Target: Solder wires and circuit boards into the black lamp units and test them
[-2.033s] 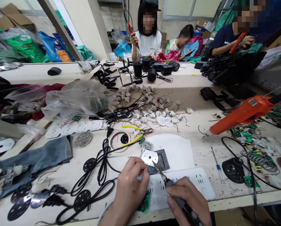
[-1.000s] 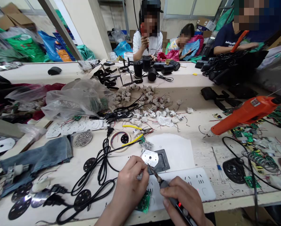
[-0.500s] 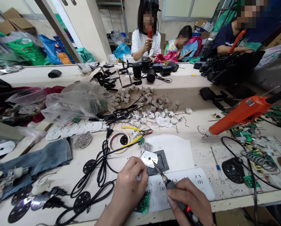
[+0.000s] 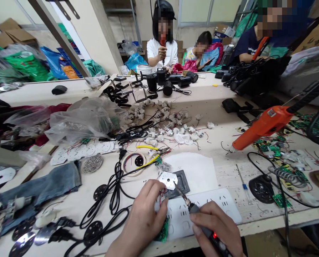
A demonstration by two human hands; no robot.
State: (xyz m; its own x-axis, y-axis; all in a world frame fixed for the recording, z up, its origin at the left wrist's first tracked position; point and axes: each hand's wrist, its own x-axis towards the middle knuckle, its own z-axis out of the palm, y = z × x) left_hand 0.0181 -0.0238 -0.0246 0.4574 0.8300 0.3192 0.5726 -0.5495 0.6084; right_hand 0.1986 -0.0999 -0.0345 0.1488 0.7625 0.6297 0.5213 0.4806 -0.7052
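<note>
Black plastic and a red indicator light mark the soldering iron (image 4: 202, 223), gripped in the right hand (image 4: 218, 226) with all fingers curled shut round the handle at the near edge of the bench. Its tip now touches the near right edge of the silver octagonal LED plate (image 4: 168, 180), where a second ago it sat lower and nearer the left fingers, so the joint being worked appears to have moved to the plate's rim. The left hand (image 4: 146, 217) is loosely closed, thumb and fingertips pinched on thin red wires (image 4: 162, 193) just near of the plate; what else it grips I cannot tell. A green circuit board (image 4: 163, 232) shows under that hand, lying on the white power strip (image 4: 223, 208). The plate rests on a dark square stand (image 4: 183, 182) just beyond the strip, as before. To the left, black cables (image 4: 114, 192) loop across the table (image 4: 223, 142). Farther on lie yellow-handled cutters (image 4: 148, 153) and a scatter of small white parts (image 4: 170, 125). At the right an orange glue gun (image 4: 263, 126) hangs lower and farther left than earlier, mostly from the camera's shift. At the far side, other people work at the bench's end.
</note>
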